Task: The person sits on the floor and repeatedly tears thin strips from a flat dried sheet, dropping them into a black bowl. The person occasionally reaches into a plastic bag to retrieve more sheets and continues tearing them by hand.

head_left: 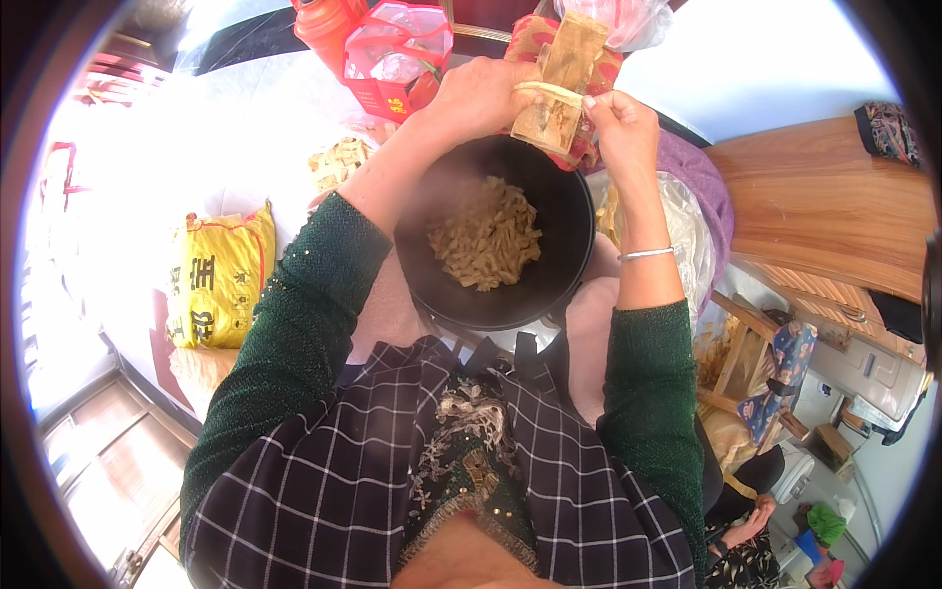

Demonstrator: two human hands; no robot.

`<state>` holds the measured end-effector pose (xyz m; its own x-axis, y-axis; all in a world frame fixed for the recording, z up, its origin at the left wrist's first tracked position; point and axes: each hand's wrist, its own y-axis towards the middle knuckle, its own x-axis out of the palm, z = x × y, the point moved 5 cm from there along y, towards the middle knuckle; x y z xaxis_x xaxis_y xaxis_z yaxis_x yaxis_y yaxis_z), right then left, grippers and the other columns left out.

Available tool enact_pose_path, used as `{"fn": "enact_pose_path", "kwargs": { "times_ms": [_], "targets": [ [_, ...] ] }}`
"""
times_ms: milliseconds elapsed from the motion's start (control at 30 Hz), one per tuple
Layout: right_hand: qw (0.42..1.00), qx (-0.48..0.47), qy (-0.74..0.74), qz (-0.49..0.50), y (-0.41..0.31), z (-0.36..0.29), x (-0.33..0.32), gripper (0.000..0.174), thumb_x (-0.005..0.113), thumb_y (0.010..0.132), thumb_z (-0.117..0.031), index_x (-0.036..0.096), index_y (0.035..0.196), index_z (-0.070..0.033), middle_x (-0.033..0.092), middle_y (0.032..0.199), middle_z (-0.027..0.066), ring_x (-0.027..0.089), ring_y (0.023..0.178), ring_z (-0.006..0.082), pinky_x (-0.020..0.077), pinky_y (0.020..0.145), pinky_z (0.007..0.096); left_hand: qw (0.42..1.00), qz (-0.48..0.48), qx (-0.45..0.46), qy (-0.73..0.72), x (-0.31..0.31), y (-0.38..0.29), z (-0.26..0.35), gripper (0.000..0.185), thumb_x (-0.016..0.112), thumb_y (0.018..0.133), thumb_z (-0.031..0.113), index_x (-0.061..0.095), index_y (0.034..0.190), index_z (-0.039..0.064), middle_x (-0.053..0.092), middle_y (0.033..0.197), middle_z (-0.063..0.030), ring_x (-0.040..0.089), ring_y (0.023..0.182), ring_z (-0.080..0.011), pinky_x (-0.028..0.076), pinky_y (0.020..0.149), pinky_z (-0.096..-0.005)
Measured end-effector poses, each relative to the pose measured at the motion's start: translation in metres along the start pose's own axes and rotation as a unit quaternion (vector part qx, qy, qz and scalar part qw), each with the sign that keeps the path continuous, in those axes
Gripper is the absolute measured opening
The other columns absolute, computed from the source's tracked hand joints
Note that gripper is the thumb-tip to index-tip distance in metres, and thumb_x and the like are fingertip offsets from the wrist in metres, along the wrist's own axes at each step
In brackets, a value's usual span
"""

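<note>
A thin pale-yellow strip (553, 94) spans the gap between my two hands. My left hand (482, 92) holds its left end, and the fingertips of my right hand (624, 121) pinch the other. Just behind the strip, a worn wooden block (575, 53) rests on a red patterned cloth (524, 46). Below my hands stands a deep black pot (565, 228). Short beige-brown pieces (486, 239) are heaped in its bottom, slightly hazy as if through steam. My right wrist wears a silver bangle (646, 254).
To the left lie a yellow printed bag (221, 283) and a pile of pale pieces (338, 162). Behind my left hand are a red gift bag (397, 62) and an orange-red container (327, 33). A clear plastic bag (681, 235) sits right of the pot. Another person's hand (754, 519) appears lower right.
</note>
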<state>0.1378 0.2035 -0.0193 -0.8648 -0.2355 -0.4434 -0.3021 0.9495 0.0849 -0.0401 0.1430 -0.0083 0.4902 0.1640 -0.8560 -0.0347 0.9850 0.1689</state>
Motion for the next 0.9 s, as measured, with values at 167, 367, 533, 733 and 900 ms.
{"fn": "enact_pose_path", "kwargs": {
  "times_ms": [167, 367, 533, 733, 900],
  "targets": [
    [0.995, 0.027, -0.098, -0.026, 0.000, -0.008, 0.005, 0.020, 0.067, 0.081, -0.021, 0.066, 0.075, -0.002, 0.061, 0.061, 0.0115, 0.056, 0.057, 0.0204, 0.0461, 0.060, 0.0350, 0.999, -0.030, -0.021, 0.003, 0.006, 0.004, -0.007, 0.023, 0.057, 0.085, 0.033, 0.065, 0.102, 0.020, 0.067, 0.086, -0.0130, 0.063, 0.084, -0.0346, 0.049, 0.073, -0.0461],
    [0.953, -0.096, -0.285, -0.037, -0.002, -0.014, 0.011, 0.021, 0.064, 0.081, -0.022, 0.067, 0.075, -0.002, 0.064, 0.067, 0.0166, 0.063, 0.065, 0.0320, 0.0488, 0.064, 0.0398, 0.995, -0.069, -0.051, 0.061, 0.005, -0.015, 0.002, 0.026, 0.058, 0.085, 0.036, 0.067, 0.106, 0.023, 0.067, 0.090, -0.0141, 0.064, 0.090, -0.0335, 0.049, 0.078, -0.0474],
    [0.983, -0.052, -0.177, -0.001, -0.006, -0.003, -0.011, 0.021, 0.064, 0.082, -0.022, 0.066, 0.076, -0.002, 0.061, 0.063, 0.0107, 0.057, 0.057, 0.0186, 0.0462, 0.057, 0.0327, 0.968, -0.232, -0.046, 0.087, -0.019, -0.038, 0.025, 0.033, 0.056, 0.086, 0.042, 0.067, 0.102, 0.016, 0.067, 0.089, -0.0139, 0.063, 0.090, -0.0344, 0.049, 0.076, -0.0452],
    [0.883, 0.137, 0.402, -0.199, -0.050, -0.023, 0.035, 0.010, 0.057, 0.090, -0.015, 0.063, 0.088, -0.007, 0.056, 0.069, -0.0011, 0.051, 0.055, 0.0075, 0.0402, 0.048, 0.0208, 0.996, -0.046, 0.019, -0.069, 0.014, -0.052, 0.052, 0.043, 0.040, 0.098, 0.033, 0.063, 0.094, -0.003, 0.066, 0.083, -0.0218, 0.066, 0.082, -0.0296, 0.050, 0.073, -0.0416],
    [0.851, 0.074, 0.449, -0.264, -0.059, -0.045, 0.054, 0.020, 0.051, 0.095, -0.019, 0.057, 0.084, -0.004, 0.049, 0.065, 0.0013, 0.045, 0.052, 0.0098, 0.0380, 0.045, 0.0225, 0.765, 0.052, -0.125, -0.629, 0.015, -0.049, 0.037, 0.050, 0.026, 0.103, 0.038, 0.051, 0.120, -0.001, 0.059, 0.109, -0.0134, 0.058, 0.073, -0.0190, 0.051, 0.056, -0.0322]
  ]
}}
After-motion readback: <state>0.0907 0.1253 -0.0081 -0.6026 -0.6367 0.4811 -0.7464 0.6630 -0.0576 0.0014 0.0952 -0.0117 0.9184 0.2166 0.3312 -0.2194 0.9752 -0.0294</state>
